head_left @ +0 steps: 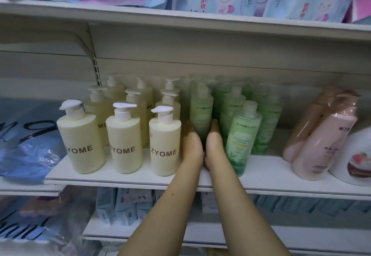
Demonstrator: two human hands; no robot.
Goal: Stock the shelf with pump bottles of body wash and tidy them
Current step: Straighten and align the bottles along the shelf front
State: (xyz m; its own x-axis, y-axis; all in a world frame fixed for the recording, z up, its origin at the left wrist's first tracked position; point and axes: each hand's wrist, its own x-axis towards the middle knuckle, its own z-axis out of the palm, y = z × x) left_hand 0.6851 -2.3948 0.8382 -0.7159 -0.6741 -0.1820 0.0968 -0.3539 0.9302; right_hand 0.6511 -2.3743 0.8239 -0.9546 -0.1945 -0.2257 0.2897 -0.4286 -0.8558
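Head view: the left hand [192, 147] and right hand [214, 145] reach onto the white shelf [128, 177]. Their straight fingers press either side of a green bottle [201, 109], each grip flat, not curled. Cream pump bottles [124, 145] stand just left. Other green bottles [244, 135] stand right, with pink bottles [321, 139] beyond.

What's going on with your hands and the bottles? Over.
Left hand, right hand flat against green bottle. Bottle upright, behind front row. ZYOME bottle, front green bottle close either side.
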